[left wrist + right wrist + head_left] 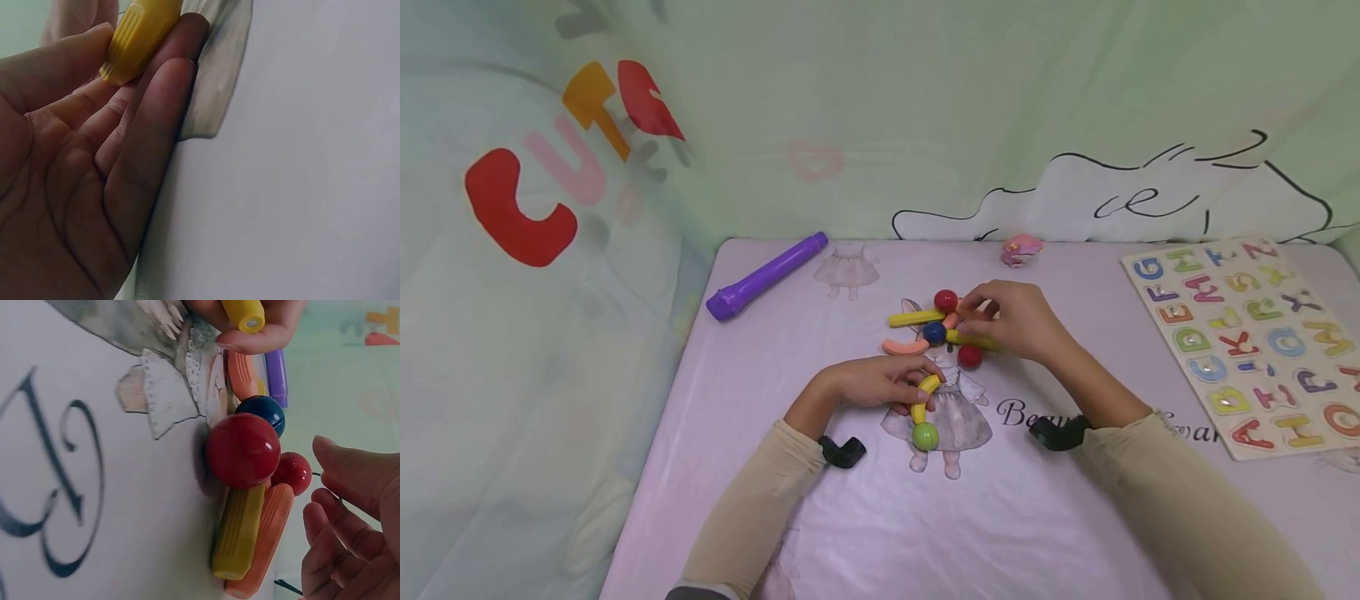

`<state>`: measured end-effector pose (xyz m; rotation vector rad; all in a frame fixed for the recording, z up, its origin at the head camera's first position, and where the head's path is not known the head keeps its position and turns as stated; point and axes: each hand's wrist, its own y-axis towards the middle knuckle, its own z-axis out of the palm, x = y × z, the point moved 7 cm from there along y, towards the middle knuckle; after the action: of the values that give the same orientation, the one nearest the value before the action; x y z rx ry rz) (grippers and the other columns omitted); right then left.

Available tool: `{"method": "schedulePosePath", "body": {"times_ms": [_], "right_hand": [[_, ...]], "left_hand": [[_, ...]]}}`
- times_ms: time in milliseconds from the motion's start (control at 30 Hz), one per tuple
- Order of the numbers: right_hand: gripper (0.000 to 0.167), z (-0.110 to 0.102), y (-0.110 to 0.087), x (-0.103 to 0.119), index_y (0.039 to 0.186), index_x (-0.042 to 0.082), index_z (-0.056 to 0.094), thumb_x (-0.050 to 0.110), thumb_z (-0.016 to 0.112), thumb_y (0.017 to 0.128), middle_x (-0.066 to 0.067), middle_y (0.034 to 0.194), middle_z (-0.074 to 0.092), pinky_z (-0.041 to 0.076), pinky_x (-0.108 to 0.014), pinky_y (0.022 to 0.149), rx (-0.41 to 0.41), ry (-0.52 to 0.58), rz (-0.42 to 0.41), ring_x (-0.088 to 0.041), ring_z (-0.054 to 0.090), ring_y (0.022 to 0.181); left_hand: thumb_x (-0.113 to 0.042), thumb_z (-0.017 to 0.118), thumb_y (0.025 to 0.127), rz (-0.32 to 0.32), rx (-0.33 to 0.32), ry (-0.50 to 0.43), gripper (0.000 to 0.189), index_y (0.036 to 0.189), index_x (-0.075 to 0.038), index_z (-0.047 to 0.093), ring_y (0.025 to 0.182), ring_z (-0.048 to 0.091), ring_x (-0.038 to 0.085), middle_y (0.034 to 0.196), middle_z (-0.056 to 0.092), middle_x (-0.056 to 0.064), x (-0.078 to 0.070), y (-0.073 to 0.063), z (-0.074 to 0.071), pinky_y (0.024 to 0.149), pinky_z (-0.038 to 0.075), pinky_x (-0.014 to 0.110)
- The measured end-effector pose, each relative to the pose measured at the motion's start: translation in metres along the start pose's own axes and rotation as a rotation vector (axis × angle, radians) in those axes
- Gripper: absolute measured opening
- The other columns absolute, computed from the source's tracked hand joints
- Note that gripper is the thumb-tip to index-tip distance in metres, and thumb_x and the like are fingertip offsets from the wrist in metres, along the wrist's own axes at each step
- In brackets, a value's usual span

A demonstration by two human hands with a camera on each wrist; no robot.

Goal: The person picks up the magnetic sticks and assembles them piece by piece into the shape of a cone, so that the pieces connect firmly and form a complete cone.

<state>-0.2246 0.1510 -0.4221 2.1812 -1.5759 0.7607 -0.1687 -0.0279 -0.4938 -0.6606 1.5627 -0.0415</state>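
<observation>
My left hand (872, 383) pinches a curved yellow stick (922, 404) between thumb and fingers; a green ball (925, 436) sits at the stick's lower end. Just beyond lies a cluster of toy sticks and balls: a blue ball (934, 332), a far red ball (946, 301), a near red ball (970, 357), a straight yellow stick (914, 318) and a curved orange stick (905, 347). My right hand (1018, 321) hovers at the cluster's right side. In the right wrist view its fingers are loosely bent, holding nothing, beside an orange stick (265, 547) and a yellow stick (239, 534).
A purple toy microphone (767, 277) lies at the far left of the table. At the back edge sits a small pink toy (1021, 249). An alphabet puzzle board (1247, 342) covers the right side. Green printed curtain (850, 108) hangs behind the table.
</observation>
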Motion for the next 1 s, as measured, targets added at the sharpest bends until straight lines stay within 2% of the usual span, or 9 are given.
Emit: {"method": "schedulePosePath", "body": {"times_ms": [167, 300, 433, 633, 800, 1000], "right_hand": [[0.034, 0.000, 0.015, -0.007, 0.114, 0.007, 0.075, 0.029, 0.081, 0.088, -0.013, 0.111, 0.073, 0.053, -0.032, 0.070, 0.018, -0.005, 0.047, -0.030, 0.065, 0.096], [0.036, 0.004, 0.025, -0.019, 0.120, 0.010, 0.072, 0.034, 0.074, 0.093, -0.013, 0.117, 0.072, 0.057, -0.038, 0.075, 0.068, -0.001, 0.107, -0.033, 0.064, 0.104], [0.034, 0.008, 0.033, -0.028, 0.123, 0.010, 0.071, 0.032, 0.068, 0.097, -0.014, 0.119, 0.072, 0.056, -0.040, 0.079, 0.117, 0.000, 0.145, -0.035, 0.064, 0.108], [0.032, 0.012, 0.040, -0.040, 0.126, 0.011, 0.070, 0.030, 0.063, 0.101, -0.016, 0.121, 0.071, 0.051, -0.033, 0.076, 0.154, 0.026, 0.166, -0.033, 0.060, 0.106], [0.032, 0.018, 0.040, -0.047, 0.129, 0.012, 0.070, 0.028, 0.060, 0.103, -0.017, 0.124, 0.069, 0.050, -0.036, 0.082, 0.196, 0.065, 0.182, -0.033, 0.058, 0.110], [0.036, 0.022, 0.043, -0.047, 0.139, 0.015, 0.063, 0.025, 0.058, 0.104, -0.018, 0.127, 0.065, 0.048, -0.035, 0.082, 0.247, 0.066, 0.165, -0.031, 0.055, 0.109]], "left_hand": [[-0.020, 0.058, 0.105, -0.001, 0.003, -0.011, 0.043, 0.145, -0.010, 0.046, 0.094, 0.064, 0.013, 0.116, 0.071, 0.004, 0.002, 0.002, 0.000, 0.084, 0.055, 0.025], [-0.020, 0.058, 0.105, -0.003, 0.000, -0.001, 0.043, 0.145, -0.010, 0.046, 0.095, 0.064, 0.013, 0.116, 0.071, 0.004, 0.001, 0.001, 0.001, 0.084, 0.055, 0.025], [-0.020, 0.058, 0.105, -0.003, 0.000, 0.001, 0.043, 0.146, -0.010, 0.045, 0.095, 0.064, 0.012, 0.116, 0.071, 0.004, 0.001, 0.001, 0.001, 0.084, 0.055, 0.025], [-0.020, 0.057, 0.105, -0.006, 0.002, -0.002, 0.044, 0.146, -0.010, 0.044, 0.095, 0.064, 0.011, 0.116, 0.071, 0.003, 0.002, 0.001, 0.002, 0.084, 0.054, 0.024], [-0.021, 0.058, 0.105, -0.006, 0.000, 0.003, 0.044, 0.146, -0.011, 0.045, 0.095, 0.064, 0.012, 0.116, 0.071, 0.003, 0.002, 0.001, 0.002, 0.084, 0.054, 0.024], [-0.021, 0.057, 0.106, -0.003, 0.000, 0.007, 0.043, 0.146, -0.011, 0.045, 0.095, 0.064, 0.012, 0.116, 0.071, 0.003, 0.002, 0.001, 0.001, 0.084, 0.055, 0.024]]}}
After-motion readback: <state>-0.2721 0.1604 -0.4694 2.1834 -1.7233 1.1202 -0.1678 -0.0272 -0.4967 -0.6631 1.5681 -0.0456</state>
